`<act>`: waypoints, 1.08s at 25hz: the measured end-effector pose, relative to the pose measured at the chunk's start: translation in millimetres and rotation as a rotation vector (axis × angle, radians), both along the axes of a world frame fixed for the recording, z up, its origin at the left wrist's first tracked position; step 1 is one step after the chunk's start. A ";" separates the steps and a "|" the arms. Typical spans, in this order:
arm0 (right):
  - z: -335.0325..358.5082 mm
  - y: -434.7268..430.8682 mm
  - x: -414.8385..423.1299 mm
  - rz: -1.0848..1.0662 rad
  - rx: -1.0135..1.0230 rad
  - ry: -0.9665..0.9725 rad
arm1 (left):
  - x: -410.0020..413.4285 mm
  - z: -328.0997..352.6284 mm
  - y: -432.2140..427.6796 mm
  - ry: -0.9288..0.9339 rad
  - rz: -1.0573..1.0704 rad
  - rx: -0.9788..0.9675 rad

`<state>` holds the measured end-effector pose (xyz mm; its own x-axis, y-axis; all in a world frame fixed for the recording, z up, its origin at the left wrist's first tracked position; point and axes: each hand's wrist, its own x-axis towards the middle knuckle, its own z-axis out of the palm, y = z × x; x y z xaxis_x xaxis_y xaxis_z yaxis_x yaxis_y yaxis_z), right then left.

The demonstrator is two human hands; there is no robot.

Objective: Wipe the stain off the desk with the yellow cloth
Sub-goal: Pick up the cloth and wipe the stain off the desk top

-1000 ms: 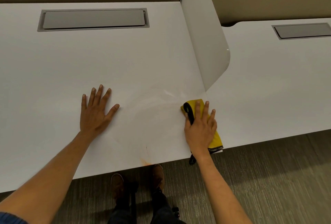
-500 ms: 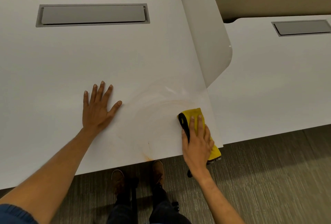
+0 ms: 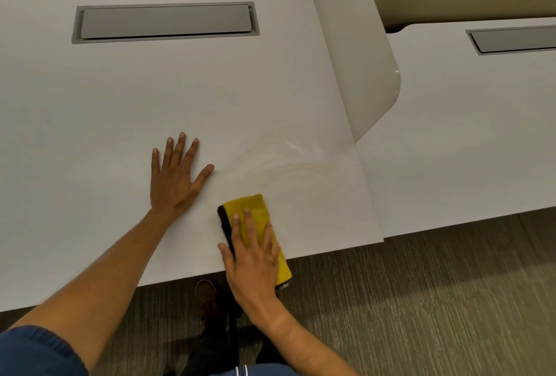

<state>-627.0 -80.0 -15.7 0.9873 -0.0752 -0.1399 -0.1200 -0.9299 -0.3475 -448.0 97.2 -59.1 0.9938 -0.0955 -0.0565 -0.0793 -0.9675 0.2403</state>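
yellow cloth (image 3: 255, 210) under flat right hand (image 3: 255, 258) (desk (image 3: 120, 105) edge)

Smooth matt desk (image 3: 120, 123), soft fabric yellow cloth (image 3: 251, 210)

yellow cloth (image 3: 255, 219): near half hidden under the right hand (image 3: 255, 264)
worktop (image 3: 90, 135): cut off at the left edge
second cable tray (image 3: 517, 40): cut off at the right edge
shoe (image 3: 206, 297): partly hidden behind the worktop's near edge
left sleeve (image 3: 36, 351): cut off at the bottom-left corner
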 end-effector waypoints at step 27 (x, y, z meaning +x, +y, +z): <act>-22.1 -114.7 148.6 0.038 -0.064 -0.166 | -0.6 1.2 0.1 -0.004 0.004 -0.031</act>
